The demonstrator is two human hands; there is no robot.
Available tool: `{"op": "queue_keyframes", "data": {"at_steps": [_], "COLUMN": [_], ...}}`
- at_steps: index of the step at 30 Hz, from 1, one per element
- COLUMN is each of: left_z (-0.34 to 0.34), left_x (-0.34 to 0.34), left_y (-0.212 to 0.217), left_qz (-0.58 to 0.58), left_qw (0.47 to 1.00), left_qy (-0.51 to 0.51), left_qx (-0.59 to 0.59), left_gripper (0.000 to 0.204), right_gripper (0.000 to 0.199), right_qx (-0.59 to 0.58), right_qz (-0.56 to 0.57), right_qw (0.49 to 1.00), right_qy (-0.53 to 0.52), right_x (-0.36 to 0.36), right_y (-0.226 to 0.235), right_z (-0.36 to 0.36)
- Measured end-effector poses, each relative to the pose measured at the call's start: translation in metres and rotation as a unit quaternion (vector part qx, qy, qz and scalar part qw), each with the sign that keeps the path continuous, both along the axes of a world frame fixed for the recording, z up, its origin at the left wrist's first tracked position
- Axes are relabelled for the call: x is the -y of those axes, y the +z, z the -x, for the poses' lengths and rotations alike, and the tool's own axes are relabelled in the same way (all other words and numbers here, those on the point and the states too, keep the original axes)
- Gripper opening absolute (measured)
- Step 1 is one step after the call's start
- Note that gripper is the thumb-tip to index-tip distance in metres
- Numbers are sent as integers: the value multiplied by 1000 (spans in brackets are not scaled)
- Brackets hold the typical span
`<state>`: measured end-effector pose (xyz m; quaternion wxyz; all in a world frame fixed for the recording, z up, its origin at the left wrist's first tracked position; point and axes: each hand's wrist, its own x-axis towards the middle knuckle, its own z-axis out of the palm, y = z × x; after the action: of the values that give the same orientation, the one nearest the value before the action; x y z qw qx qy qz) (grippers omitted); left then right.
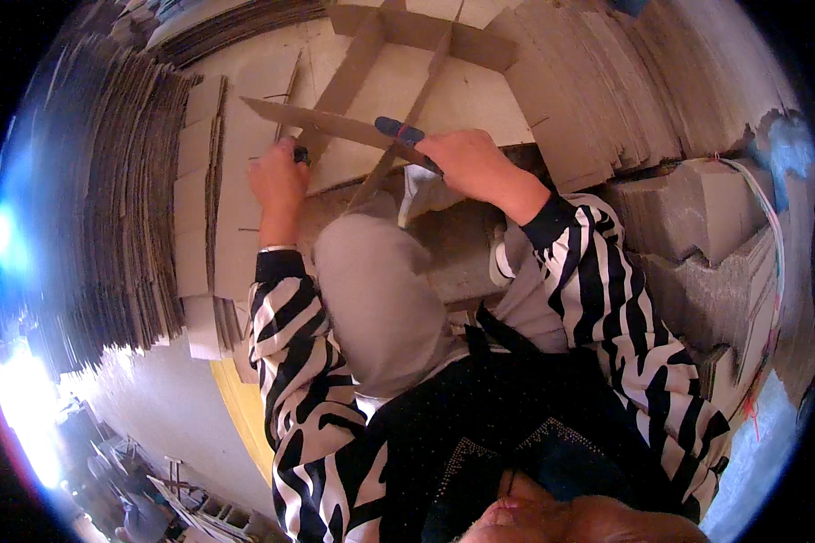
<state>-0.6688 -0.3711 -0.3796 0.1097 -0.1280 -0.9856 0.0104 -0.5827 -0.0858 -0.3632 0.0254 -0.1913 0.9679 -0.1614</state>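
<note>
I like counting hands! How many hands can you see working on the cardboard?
2. The left hand rests on the flat cardboard sheet, gripping something small and dark. The right hand presses on a long cardboard strip beside a blue-tipped tool.

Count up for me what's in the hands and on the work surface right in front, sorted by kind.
Hands: 2, the left hand and the right hand.
Long cardboard strips crossed together: 4, one of them under both hands.
Blue-handled tool at the right hand: 1.
Small dark object in the left hand: 1.
Total: 8.
</note>
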Motion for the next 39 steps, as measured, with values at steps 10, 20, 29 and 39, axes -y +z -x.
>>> {"op": "queue_keyframes", "data": {"at_steps": [10, 20, 29, 39], "left_z": [9, 43, 69, 38], "left_x": [-10, -102, -91, -8], "left_y": [37, 28, -1, 6], "left_qz": [-136, -73, -72, -22], "left_qw": [991, 979, 981, 978], "left_qy": [15, 9, -3, 102], "left_qx": [6, 189, 180, 181], "left_gripper": [29, 36, 31, 30], "right_gripper": [23, 25, 41, 25], "right_qx": [-19, 26, -167, -186], "right_qz": [22, 67, -168, 96], "right_qw": [1000, 996, 909, 937], "right_qy": [8, -47, -343, -279], "right_x": [-4, -56, -196, -113], "right_y": [10, -5, -25, 70], "right_z": [7, 2, -70, -1]}}
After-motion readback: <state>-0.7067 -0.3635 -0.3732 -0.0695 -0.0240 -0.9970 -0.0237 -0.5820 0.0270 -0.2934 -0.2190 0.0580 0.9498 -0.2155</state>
